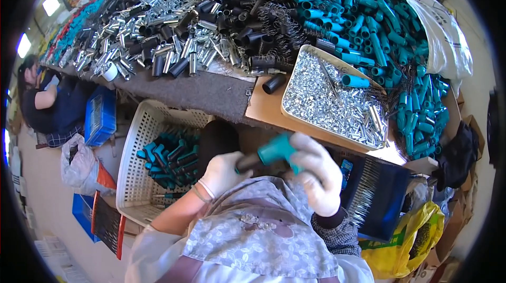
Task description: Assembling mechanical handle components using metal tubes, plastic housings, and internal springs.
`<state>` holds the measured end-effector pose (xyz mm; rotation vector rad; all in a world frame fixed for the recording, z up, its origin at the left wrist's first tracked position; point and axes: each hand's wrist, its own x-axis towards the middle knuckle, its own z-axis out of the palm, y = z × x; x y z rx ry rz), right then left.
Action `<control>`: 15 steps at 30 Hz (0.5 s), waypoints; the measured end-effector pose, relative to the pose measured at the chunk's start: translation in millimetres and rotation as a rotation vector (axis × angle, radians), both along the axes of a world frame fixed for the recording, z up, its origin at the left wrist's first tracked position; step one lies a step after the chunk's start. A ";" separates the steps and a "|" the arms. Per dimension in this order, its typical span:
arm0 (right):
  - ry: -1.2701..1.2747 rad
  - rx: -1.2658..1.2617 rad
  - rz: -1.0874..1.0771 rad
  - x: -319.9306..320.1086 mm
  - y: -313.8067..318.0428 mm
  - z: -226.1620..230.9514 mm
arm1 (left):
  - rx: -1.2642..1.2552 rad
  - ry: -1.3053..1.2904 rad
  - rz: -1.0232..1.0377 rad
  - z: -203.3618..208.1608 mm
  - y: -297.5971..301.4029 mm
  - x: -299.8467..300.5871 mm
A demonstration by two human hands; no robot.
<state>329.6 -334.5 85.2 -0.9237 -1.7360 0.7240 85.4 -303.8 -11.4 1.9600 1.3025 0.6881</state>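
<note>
Both my hands wear white gloves and meet close to my chest, below the table edge. My left hand (pixel 221 173) grips the dark end of a black tube (pixel 247 163). My right hand (pixel 315 169) is closed around a teal plastic piece (pixel 276 150) fitted on that tube. The two parts join between my hands. Straight ahead lies a beige tray (pixel 291 80) filled with small shiny metal bits, with a loose teal piece (pixel 356 81) on it.
A white plastic basket (pixel 138 140) at my left holds several teal-and-black assembled parts. The table carries heaps of metal sleeves (pixel 158 25), black tubes (pixel 237 3), springs and teal pieces (pixel 379 30). A blue bin (pixel 377 193) sits right; another person (pixel 45 101) sits far left.
</note>
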 end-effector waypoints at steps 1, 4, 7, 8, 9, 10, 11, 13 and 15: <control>-0.155 0.157 0.090 5.1 7.5 3.1 | 0.184 0.123 -0.165 -6.7 1.0 -4.8; 0.167 -0.158 -0.125 18.9 5.5 3.6 | 0.424 0.002 -0.356 -2.2 8.0 -17.8; 0.050 0.019 0.020 7.3 2.1 -2.2 | -0.123 -0.018 0.084 14.2 8.2 -5.1; -0.040 0.099 0.084 4.0 9.3 -1.2 | 0.024 0.158 -0.124 3.3 6.7 -8.8; -0.157 0.114 0.087 9.7 12.3 -2.1 | 0.172 0.334 -0.331 -7.7 5.3 -14.6; 0.032 -0.084 -0.007 13.1 9.6 -5.0 | 0.248 0.295 -0.488 9.0 7.2 -18.8; 0.237 -0.240 -0.093 17.9 8.5 -2.8 | 0.239 0.227 -0.492 16.6 8.8 -17.7; 0.222 -0.218 -0.117 15.8 3.6 -1.4 | 0.263 -0.044 -0.182 33.8 13.5 -14.4; 0.157 0.091 0.077 7.0 0.4 -3.7 | -0.176 -0.066 -0.015 36.2 20.0 -8.1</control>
